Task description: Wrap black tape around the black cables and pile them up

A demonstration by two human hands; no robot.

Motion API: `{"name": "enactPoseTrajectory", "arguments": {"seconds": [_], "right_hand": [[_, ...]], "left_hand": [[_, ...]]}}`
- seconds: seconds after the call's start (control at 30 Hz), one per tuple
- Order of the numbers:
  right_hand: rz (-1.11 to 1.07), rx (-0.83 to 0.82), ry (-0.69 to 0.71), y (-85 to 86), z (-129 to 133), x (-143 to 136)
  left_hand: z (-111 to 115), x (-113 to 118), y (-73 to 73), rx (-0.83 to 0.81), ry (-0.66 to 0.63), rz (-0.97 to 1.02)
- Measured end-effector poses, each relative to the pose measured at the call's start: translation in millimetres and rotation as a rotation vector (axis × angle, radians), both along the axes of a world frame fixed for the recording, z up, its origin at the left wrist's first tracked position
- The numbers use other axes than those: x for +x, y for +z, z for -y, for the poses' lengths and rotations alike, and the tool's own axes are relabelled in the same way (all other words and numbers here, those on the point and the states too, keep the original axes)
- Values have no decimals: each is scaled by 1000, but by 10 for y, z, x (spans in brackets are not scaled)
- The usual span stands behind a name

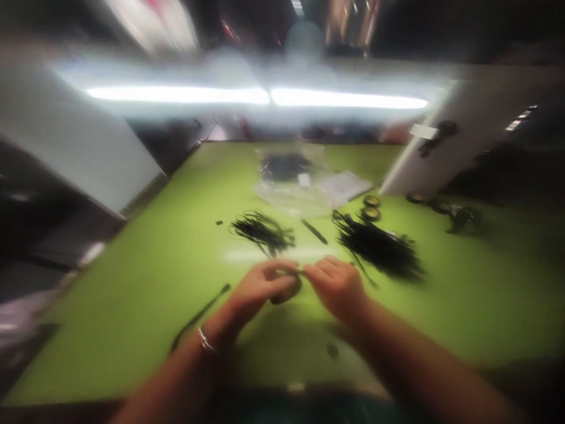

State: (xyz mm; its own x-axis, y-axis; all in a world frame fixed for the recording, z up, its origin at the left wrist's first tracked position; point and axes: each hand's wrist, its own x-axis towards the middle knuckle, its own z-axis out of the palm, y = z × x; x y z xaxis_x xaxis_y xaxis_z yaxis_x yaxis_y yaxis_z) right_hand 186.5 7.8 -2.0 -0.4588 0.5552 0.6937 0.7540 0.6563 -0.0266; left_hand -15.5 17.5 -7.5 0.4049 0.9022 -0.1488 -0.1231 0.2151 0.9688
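Observation:
Near the middle of the green table (pixel 145 294), my left hand (pixel 269 284) is closed around a dark round item (pixel 286 294), which looks like a roll of black tape. My right hand (pixel 333 282) touches it from the right, thumb and fingers pinched on a thin dark piece (pixel 301 271) between the hands; what exactly it is cannot be made out. Just beyond the left hand lies a loose bunch of black cables (pixel 262 231). A larger bunch of black cables (pixel 379 244) lies beyond and right of the right hand.
A dark slim tool (pixel 315 231) lies between the bunches. Behind are a clear bag with dark contents (pixel 286 168), a white paper (pixel 346 186) and yellow-centred tape rolls (pixel 371 213). A single black cable (pixel 200 315) lies left of my left forearm. White panels (pixel 424 159) flank the table.

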Motion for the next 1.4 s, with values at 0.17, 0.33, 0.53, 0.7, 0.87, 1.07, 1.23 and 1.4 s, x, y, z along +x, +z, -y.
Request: {"name": "enactPoseTrajectory", "arguments": {"seconds": [0.17, 0.33, 0.53, 0.7, 0.87, 1.07, 1.23, 1.4], "right_hand": [[73, 97, 44, 2, 1, 6], [-28, -135, 25, 16, 11, -55], [-286, -1005, 212, 6, -49, -49], [-413, -1020, 177, 8, -90, 12], [-245, -511, 93, 3, -67, 46], [-38, -129, -8, 13, -31, 27], [2, 34, 38, 27, -11, 13], [-75, 36, -18, -24, 29, -77]], "left_hand": [[43, 32, 59, 229, 128, -179], [63, 39, 26, 673, 192, -461], [101, 70, -97, 897, 152, -536], [90, 77, -56, 712, 215, -395], [79, 51, 54, 380, 73, -249], [52, -3, 138, 95, -12, -27], [9, -35, 77, -49, -126, 43], [69, 112, -2, -50, 31, 86]]}}
